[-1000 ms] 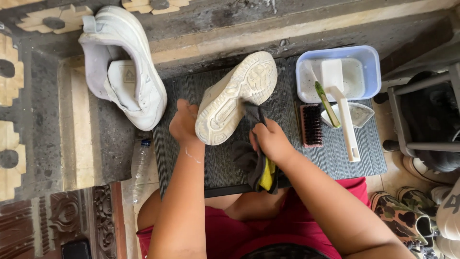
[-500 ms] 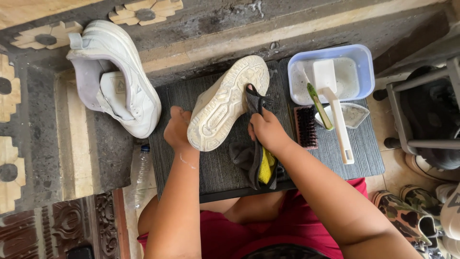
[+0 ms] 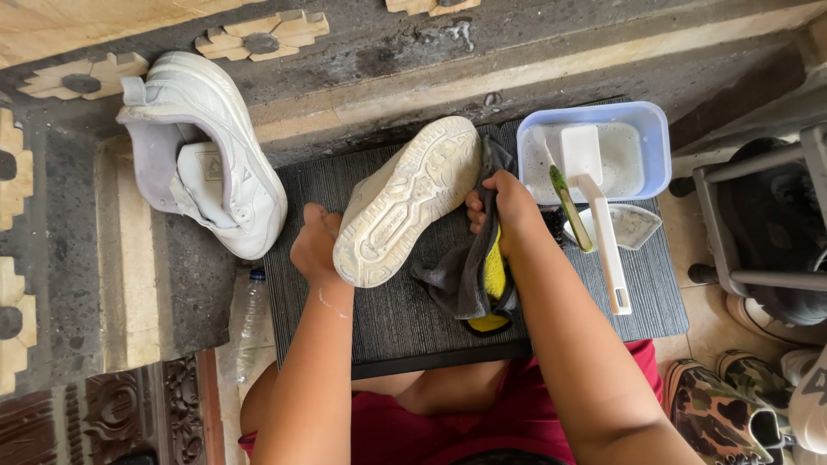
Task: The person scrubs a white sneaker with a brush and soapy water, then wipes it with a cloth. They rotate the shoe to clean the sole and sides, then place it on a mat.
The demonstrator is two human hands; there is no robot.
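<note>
My left hand (image 3: 314,245) grips a white sneaker (image 3: 405,200) held sole-up over a dark ribbed mat (image 3: 379,319). My right hand (image 3: 508,211) clutches a grey and yellow cloth (image 3: 478,280) and presses it against the sneaker's right side near the toe. The cloth hangs down onto the mat. The shoe's upper is hidden beneath the sole.
A second white sneaker (image 3: 202,155) lies on the stone ledge at the left. A blue tub (image 3: 650,129) of soapy water holds a white brush (image 3: 603,224) and a green-handled brush (image 3: 568,207). A clear bottle (image 3: 250,319) lies left of the mat; shoes (image 3: 724,413) and a metal rack (image 3: 758,224) at right.
The view has shifted slightly. My right hand with the cloth has slid up along the sneaker's side toward the toe; the left hand keeps its hold.
</note>
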